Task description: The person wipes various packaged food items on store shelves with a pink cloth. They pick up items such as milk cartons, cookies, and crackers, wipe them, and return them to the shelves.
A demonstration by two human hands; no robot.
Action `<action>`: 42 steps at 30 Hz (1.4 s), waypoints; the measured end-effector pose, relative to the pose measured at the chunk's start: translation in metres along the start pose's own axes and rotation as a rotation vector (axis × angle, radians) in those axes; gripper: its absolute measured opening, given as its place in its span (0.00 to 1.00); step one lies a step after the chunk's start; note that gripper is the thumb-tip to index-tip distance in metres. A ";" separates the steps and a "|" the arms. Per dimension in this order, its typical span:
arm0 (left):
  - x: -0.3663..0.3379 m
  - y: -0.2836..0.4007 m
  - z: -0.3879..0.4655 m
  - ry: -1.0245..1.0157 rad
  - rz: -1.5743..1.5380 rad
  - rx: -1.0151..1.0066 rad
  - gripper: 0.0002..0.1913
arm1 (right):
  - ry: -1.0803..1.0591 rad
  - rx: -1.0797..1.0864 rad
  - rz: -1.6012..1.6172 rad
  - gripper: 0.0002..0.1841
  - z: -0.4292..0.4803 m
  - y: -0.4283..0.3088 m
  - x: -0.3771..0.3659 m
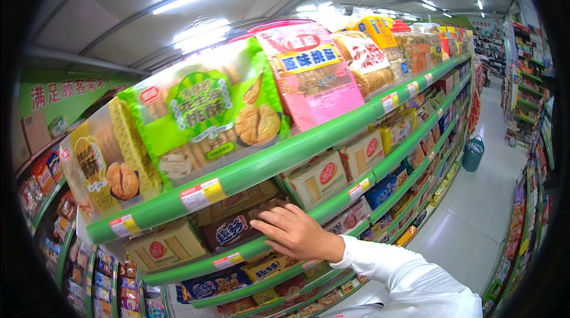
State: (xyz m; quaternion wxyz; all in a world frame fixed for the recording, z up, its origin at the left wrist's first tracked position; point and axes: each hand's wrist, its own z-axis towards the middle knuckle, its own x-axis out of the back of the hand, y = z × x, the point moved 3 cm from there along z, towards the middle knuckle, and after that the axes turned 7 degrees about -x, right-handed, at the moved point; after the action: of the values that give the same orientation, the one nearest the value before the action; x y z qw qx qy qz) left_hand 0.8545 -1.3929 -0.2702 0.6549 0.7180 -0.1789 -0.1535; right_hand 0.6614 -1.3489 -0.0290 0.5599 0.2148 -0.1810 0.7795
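Observation:
My right hand (296,232), in a white sleeve, reaches from the lower right to the second shelf of a store rack. Its fingertips lie over the right end of a dark brown biscuit packet (227,231). Blur and the hand itself hide whether the fingers grip that packet. To its left sits a cream-coloured wafer packet (165,245), and another cream wafer packet (317,179) stands right of the hand. A green shelf-edge strip (262,247) with price tags runs just below the fingers. My left hand is out of view.
Above, the top shelf's green edge (276,153) carries a yellow cookie bag (111,158), a green cookie bag (209,113) and a pink cookie bag (311,73). Lower shelves hold more biscuits. Along the right aisle floor (463,224) stands a teal basket (473,153), with another stocked rack opposite.

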 end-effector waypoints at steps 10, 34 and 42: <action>-0.032 0.012 0.018 -0.064 0.076 -0.059 0.13 | 0.575 -0.081 -0.291 0.23 0.028 0.090 0.159; -0.110 0.016 0.041 -0.193 0.202 -0.253 0.14 | 0.370 -0.111 -0.505 0.26 0.035 0.169 0.176; -0.145 0.010 0.044 -0.229 0.251 -0.301 0.14 | 0.335 -0.059 -0.440 0.22 0.027 0.186 0.215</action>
State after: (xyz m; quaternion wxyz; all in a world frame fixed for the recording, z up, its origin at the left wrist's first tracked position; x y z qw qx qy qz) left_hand 0.7049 -1.3658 -0.2661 0.7441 0.5620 -0.3151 -0.1766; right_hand 0.4283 -1.2493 0.1018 0.7439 0.1005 -0.0575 0.6581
